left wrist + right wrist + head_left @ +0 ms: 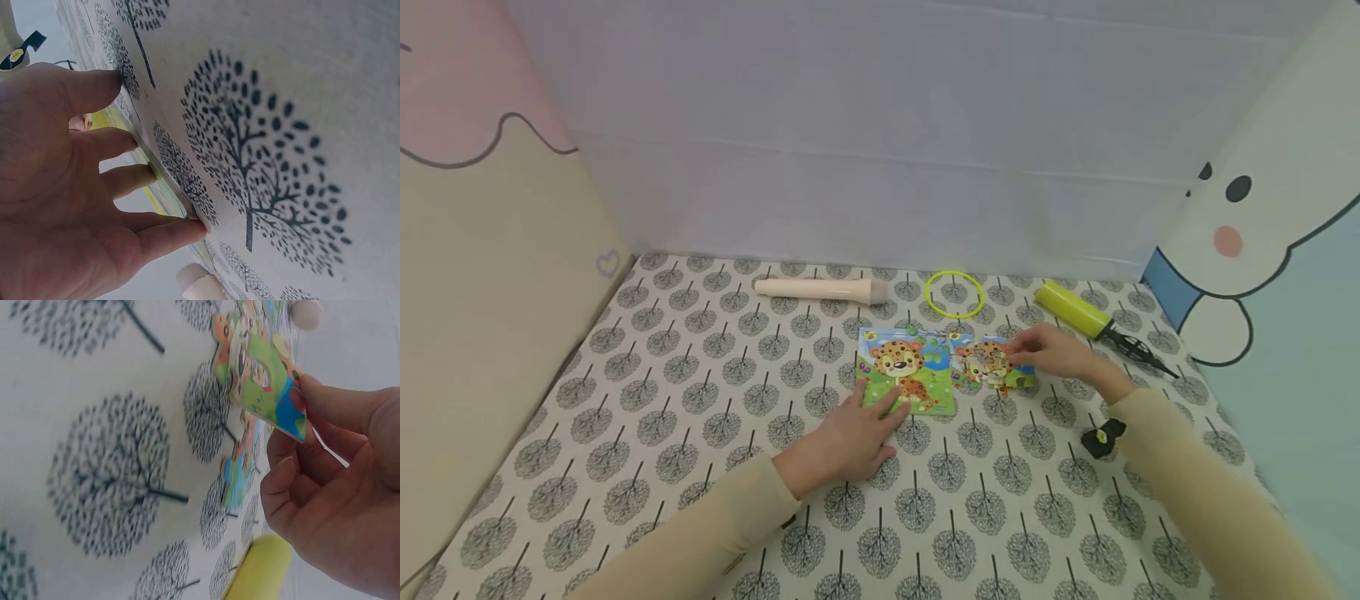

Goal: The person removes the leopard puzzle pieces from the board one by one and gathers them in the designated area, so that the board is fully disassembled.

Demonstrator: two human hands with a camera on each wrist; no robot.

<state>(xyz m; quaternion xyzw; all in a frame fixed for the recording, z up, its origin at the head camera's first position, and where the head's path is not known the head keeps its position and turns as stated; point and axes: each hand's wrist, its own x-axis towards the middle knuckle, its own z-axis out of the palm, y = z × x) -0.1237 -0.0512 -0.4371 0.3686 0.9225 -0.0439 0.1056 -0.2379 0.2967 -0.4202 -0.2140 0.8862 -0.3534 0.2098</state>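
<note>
Pinching a flat jigsaw piece (265, 387), right fingers (331, 406); left fingers (119, 178) spread on cloth (281, 125).

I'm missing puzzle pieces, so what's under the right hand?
Under the right hand lies a pile of loose puzzle pieces on the tree-print cloth; its fingers pinch one piece. Whatever lies beneath the palm is covered.

We are logging a cream tablecloth (625, 467) printed with grey-black dotted trees. We are noting a puzzle board (906, 371) showing an orange spotted leopard on green and blue, and loose puzzle pieces (992, 367) in the same orange, green and blue. We are recording a pale peach cylinder (820, 289), a neon-yellow ring (954, 294), a yellow pump (1075, 310) with black tip, and beige sleeves (700, 533).
</note>
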